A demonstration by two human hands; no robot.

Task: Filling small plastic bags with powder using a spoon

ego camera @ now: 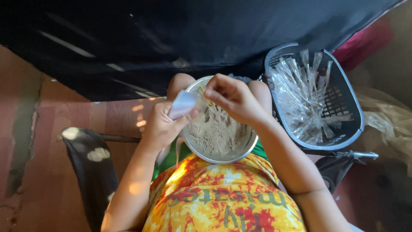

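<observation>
Left hand: I see my left hand [161, 124] pinched shut on a small clear packet [183, 103], held just above the near-left rim of the bowl.
Right hand: my right hand [234, 98] hovers over the far side of the bowl, fingertips drawn together at the packet's mouth; something thin and yellow [205, 96] shows beneath them, too small for me to make out.
Bowl: a round metal bowl [253, 144] sits on my lap, holding a mound of tan powder [216, 133] that covers most of its bottom.
Basket: to the right, a dark plastic basket [352, 107] holds a loose pile of long clear sleeves [302, 94]; I cannot tell whether they are filled or empty.
Progress: I judge the work well short of done, since plenty of powder is left in the bowl and one packet is in hand.
Surroundings: a dark cloth [171, 38] hangs on the far side, above a reddish floor [38, 150].
</observation>
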